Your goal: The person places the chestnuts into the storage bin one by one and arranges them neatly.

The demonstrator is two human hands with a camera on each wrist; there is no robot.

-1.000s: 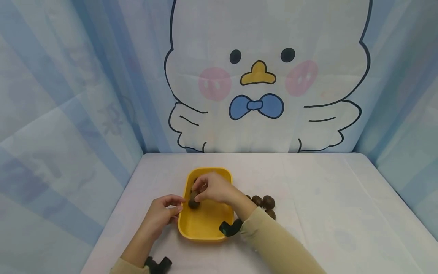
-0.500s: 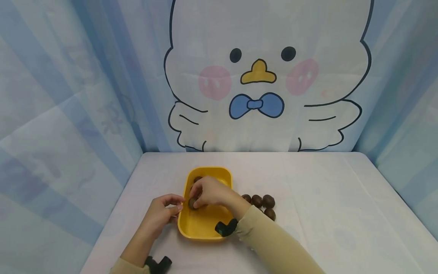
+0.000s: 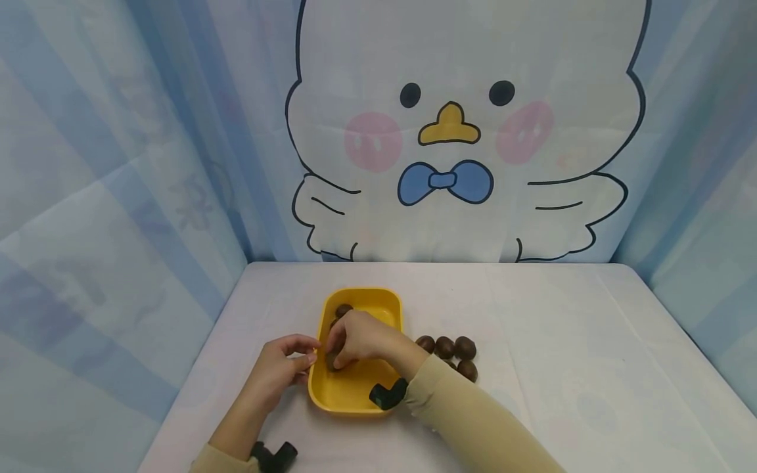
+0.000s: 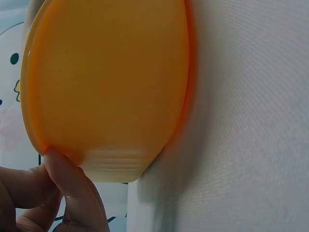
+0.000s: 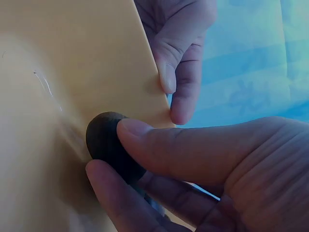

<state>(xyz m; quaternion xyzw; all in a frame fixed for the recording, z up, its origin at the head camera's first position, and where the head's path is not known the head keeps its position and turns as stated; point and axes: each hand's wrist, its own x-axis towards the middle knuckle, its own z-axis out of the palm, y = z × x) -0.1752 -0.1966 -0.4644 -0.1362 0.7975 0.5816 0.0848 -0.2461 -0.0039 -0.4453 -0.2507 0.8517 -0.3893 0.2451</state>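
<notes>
A yellow tray (image 3: 349, 394) stands on the white table, left of its middle. Inside, against its left wall, my right hand (image 3: 363, 336) pinches a brown ball (image 5: 108, 140) between thumb and fingers; the right wrist view shows it close to the tray's floor. Beyond that hand, other brown balls (image 3: 344, 310) lie along the same wall, partly hidden by the fingers. My left hand (image 3: 276, 369) rests its thumb and fingertips against the outside of the tray's left rim, without curling round it. In the left wrist view its thumb (image 4: 65, 174) touches the tray just under the rim.
Right of the tray, several more brown balls (image 3: 464, 348) sit in a cluster, some covered by the right forearm. Black wrist mounts (image 3: 388, 395) are worn on both wrists. A printed cloth (image 3: 449, 230) with a cartoon bird hangs behind the table, and pale blue cloths flank it.
My right hand has shifted slightly nearer along the tray's left wall with the ball, uncovering balls at the far end. The left hand and the tray have stayed in place.
</notes>
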